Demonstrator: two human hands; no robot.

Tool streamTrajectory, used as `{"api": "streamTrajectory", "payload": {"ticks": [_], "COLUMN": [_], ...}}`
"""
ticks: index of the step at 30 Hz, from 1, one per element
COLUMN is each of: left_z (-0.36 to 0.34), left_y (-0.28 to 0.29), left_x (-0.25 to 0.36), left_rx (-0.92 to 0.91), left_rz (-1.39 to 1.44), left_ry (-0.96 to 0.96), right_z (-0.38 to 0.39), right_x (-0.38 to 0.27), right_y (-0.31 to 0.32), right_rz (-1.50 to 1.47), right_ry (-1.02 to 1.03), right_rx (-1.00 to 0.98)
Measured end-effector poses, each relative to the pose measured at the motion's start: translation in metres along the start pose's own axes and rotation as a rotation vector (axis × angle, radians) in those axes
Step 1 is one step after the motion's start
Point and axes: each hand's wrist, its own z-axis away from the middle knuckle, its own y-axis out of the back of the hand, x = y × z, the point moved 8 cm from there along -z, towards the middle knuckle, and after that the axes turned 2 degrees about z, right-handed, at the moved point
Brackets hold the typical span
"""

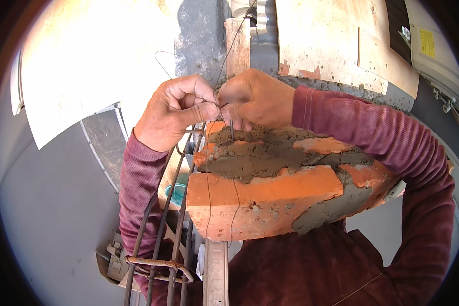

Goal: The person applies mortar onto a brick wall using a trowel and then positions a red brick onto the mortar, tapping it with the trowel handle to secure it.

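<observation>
Over the end of a brick wall, my left hand (181,109) and my right hand (260,98) meet with their fingers closed. Both pinch a thin dark wire (234,41), whose free ends stick up beyond my hands. Two strands run down the near face of the orange brick (262,184) below them. Grey mortar (260,153) covers much of the wall's top, smeared between and over the bricks. A dark nail-like pin stands in it just under my right fingers. My right fingertips are partly hidden and blurred.
A rebar cage (163,224) with bent ties runs alongside the wall's left end, by my left forearm. A perforated metal profile (215,270) stands below the brick. Beyond lie a wooden batten (238,46) and a mortar-spotted board (321,35). A green bucket (176,194) shows behind the bars.
</observation>
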Motion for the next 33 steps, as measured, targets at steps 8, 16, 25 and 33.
{"api": "streamTrajectory", "payload": {"ticks": [8, 16, 25, 33], "left_z": [-0.001, -0.003, -0.007, -0.005], "left_y": [0.0, 0.001, -0.006, -0.005], "left_x": [-0.002, 0.0, -0.003, -0.002], "left_rx": [0.0, -0.016, -0.06, -0.049], "left_rz": [0.007, -0.084, -0.049, -0.059], "left_ry": [-0.035, -0.024, -0.02, -0.027], "right_z": [0.0, 0.003, -0.004, -0.004], "right_x": [-0.002, 0.005, 0.004, 0.01], "right_y": [0.0, 0.003, 0.002, 0.002], "right_rz": [0.121, 0.087, 0.052, 0.062], "right_ry": [-0.103, -0.146, -0.127, -0.172], "right_rx": [-0.012, -0.091, -0.073, -0.001]}}
